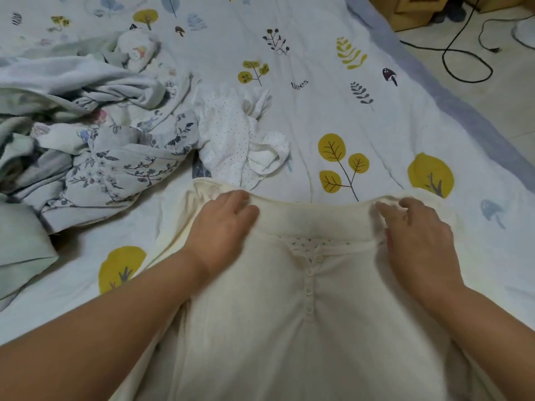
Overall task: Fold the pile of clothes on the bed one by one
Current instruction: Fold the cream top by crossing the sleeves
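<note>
A cream buttoned top [312, 328] lies spread on the bed in front of me, its neckline pointing away. My left hand [223, 227] grips the left shoulder edge, fingers curled over the fabric. My right hand [417, 235] holds the right shoulder edge, fingers bent into the cloth. A pile of unfolded clothes [95, 146] sits at the left: pale green, grey and floral pieces. A white dotted garment [237, 137] lies crumpled just beyond the top.
The bed sheet [333, 91] is white with yellow tree prints and a lilac border at the right. Beyond the bed's right edge is a tiled floor with black cables [463, 59] and a cardboard box [417, 10].
</note>
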Tool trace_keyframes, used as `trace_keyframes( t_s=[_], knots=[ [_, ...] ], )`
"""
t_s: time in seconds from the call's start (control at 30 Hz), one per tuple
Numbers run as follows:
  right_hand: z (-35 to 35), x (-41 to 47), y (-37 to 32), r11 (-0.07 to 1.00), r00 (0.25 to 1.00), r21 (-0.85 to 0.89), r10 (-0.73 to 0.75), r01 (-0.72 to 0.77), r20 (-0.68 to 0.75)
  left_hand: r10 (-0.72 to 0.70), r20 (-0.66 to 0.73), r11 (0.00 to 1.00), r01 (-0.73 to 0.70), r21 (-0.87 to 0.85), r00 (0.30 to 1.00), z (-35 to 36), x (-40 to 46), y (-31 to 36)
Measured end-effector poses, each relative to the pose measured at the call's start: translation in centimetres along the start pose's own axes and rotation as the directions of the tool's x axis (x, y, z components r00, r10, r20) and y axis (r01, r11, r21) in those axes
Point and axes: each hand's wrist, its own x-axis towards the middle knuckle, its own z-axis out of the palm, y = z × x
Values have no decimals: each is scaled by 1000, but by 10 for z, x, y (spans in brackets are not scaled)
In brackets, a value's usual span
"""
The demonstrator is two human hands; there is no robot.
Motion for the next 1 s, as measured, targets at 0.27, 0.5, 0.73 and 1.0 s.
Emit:
trace_keyframes(
  t_s=[0.27,0.5,0.73,1.0],
  knots=[
    [-4,29,9,982,959,31,173,-184,225,-216,123,976,219,-11,969,-20,22,-4],
    [19,-49,-36,997,998,52,53,-51,-40,-164,96,986,161,36,982,17,-53,54],
    [51,-68,-28,998,984,-42,57,-51,166,-257,314,966,240,92,914,32,-60,56],
    [13,-137,-81,985,994,157,-60,75,-96,-196,226,977,210,-38,954,-1,-120,89]
  ],
)
